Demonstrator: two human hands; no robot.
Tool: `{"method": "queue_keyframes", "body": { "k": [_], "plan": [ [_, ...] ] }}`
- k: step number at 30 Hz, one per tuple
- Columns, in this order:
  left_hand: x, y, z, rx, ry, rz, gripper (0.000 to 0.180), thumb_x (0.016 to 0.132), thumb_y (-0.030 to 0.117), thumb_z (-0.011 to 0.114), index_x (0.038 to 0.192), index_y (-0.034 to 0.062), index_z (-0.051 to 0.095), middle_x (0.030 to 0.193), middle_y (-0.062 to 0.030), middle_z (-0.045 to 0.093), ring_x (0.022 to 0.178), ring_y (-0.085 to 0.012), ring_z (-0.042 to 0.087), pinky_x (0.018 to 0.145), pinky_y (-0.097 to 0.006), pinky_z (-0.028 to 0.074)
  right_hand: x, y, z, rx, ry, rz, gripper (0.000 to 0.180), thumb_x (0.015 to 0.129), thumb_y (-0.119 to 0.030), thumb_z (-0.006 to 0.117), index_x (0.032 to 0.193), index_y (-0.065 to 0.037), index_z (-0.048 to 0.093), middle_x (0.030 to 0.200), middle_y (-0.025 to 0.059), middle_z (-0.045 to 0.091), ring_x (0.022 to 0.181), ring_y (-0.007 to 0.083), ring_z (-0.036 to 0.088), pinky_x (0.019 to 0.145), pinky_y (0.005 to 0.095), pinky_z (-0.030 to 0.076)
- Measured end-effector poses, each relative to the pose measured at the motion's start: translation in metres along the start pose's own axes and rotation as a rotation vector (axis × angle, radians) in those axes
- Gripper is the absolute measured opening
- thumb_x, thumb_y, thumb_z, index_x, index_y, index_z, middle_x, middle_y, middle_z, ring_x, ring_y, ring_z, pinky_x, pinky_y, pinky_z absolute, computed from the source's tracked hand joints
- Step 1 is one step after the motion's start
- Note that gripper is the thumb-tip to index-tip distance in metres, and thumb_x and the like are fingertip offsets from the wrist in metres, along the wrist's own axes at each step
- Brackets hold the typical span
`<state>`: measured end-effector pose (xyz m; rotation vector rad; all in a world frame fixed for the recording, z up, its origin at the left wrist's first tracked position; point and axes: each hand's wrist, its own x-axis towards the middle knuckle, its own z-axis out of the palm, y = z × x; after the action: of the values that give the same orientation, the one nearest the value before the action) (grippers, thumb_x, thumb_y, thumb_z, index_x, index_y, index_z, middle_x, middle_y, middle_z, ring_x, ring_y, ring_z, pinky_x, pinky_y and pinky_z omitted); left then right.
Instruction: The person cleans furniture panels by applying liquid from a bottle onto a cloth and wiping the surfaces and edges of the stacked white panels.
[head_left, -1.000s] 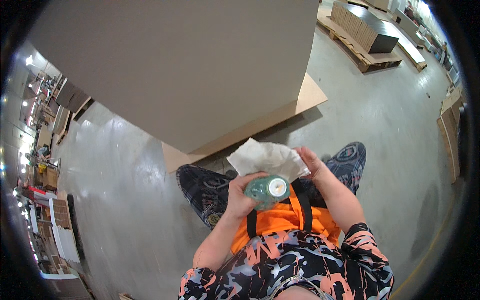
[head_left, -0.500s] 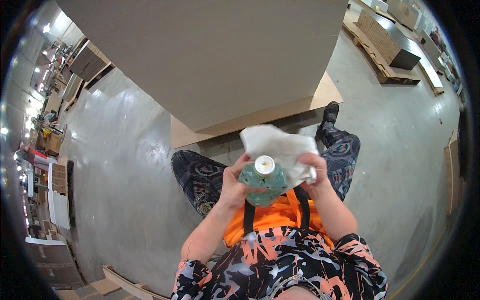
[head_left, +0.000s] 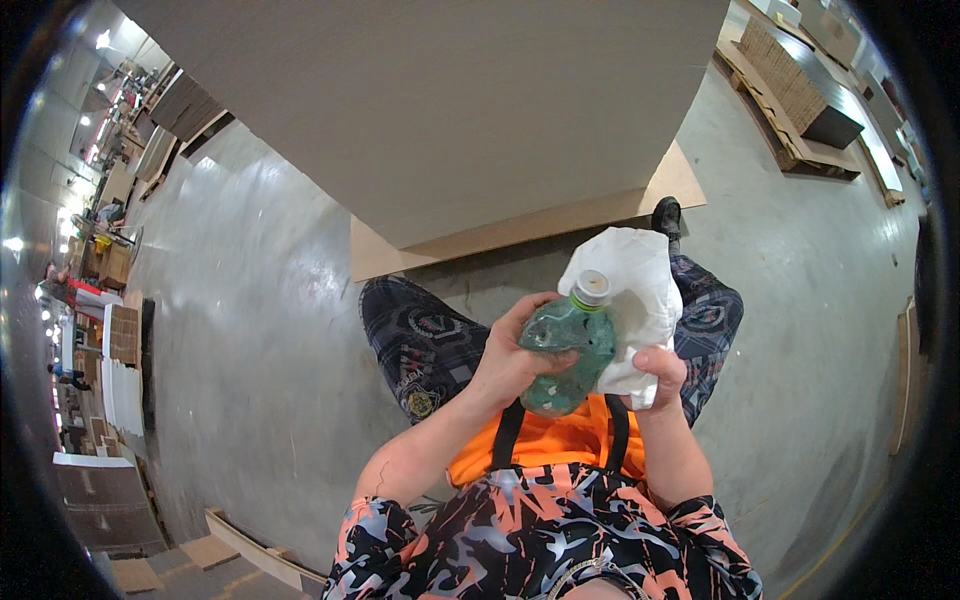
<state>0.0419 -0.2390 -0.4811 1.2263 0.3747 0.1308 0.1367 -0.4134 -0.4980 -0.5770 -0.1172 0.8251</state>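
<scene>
Presently, both hands are occupied. The left hand [head_left: 520,350] is closed around the side of a translucent green bottle [head_left: 562,385], its thumb lying across the front; the bottle sits at three o'clock from that hand, tilted, its white cap [head_left: 592,287] pointing to one o'clock. The right hand [head_left: 660,375], between three and four o'clock from the bottle, grips the lower part of a crumpled white cloth [head_left: 640,275], which spreads from that hand toward eleven o'clock. The bottle overlaps the cloth's left edge; whether they touch cannot be told. An orange garment [head_left: 545,440] lies near six o'clock below the bottle. A large grey-brown panel [head_left: 440,110] stands at eleven o'clock, well apart from both hands.
</scene>
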Motion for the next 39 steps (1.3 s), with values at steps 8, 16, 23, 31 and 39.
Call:
{"method": "queue_keyframes", "body": {
  "k": [8, 16, 23, 31, 39],
  "plan": [
    [0.012, 0.032, -0.001, 0.626, -0.171, 0.224, 0.055, 0.068, -0.001, 0.078, 0.119, 0.0063, 0.061, 0.110, -0.0068, 0.068, 0.103, -0.0163, 0.064, 0.092, -0.030, 0.049, 0.010, -0.007, -0.004, 0.082, 0.061, 0.041, 0.062, 0.080, -0.012, 0.060, 0.139, -0.002, 0.040, 0.127, 0.0166, 0.057, 0.116, 0.0296, 0.058, 0.100, 0.0431, 0.047],
    [0.040, 0.100, -0.006, 1.281, -0.008, 0.672, 0.048, 0.066, -0.007, 0.068, 0.111, 0.0091, 0.065, 0.096, -0.0155, 0.071, 0.090, -0.0309, 0.070, 0.076, -0.034, 0.055, 0.023, -0.025, 0.012, 0.277, -0.025, 0.039, 0.067, 0.080, -0.012, 0.059, 0.142, -0.003, 0.035, 0.134, 0.0192, 0.052, 0.121, 0.0351, 0.054, 0.105, 0.0510, 0.043],
    [0.058, 0.117, -0.013, 1.516, -0.020, 0.881, 0.056, 0.058, -0.006, 0.065, 0.111, 0.0103, 0.065, 0.092, -0.0129, 0.070, 0.081, -0.0332, 0.067, 0.070, -0.038, 0.054, 0.034, -0.026, 0.027, 0.203, -0.058, 0.057, 0.073, 0.076, -0.014, 0.061, 0.143, -0.004, 0.033, 0.135, 0.0205, 0.048, 0.122, 0.0376, 0.052, 0.104, 0.0511, 0.043],
    [0.072, 0.135, -0.005, 1.672, -0.043, 1.067, 0.052, 0.057, -0.003, 0.067, 0.107, 0.0090, 0.065, 0.090, -0.0089, 0.070, 0.075, -0.0289, 0.067, 0.066, -0.038, 0.053, 0.039, -0.026, 0.031, 0.265, -0.116, 0.053, 0.067, 0.080, -0.007, 0.054, 0.143, -0.003, 0.032, 0.134, 0.0198, 0.049, 0.118, 0.0347, 0.056, 0.102, 0.0462, 0.046],
    [0.080, 0.149, -0.009, 1.770, -0.018, 1.129, 0.048, 0.057, -0.002, 0.071, 0.103, 0.0092, 0.066, 0.091, -0.0084, 0.070, 0.075, -0.0267, 0.067, 0.064, -0.036, 0.054, 0.046, -0.029, 0.035, 0.229, -0.124, 0.040, 0.068, 0.078, -0.007, 0.055, 0.142, -0.004, 0.032, 0.131, 0.0199, 0.050, 0.116, 0.0345, 0.057, 0.099, 0.0461, 0.049]
  ]
}}
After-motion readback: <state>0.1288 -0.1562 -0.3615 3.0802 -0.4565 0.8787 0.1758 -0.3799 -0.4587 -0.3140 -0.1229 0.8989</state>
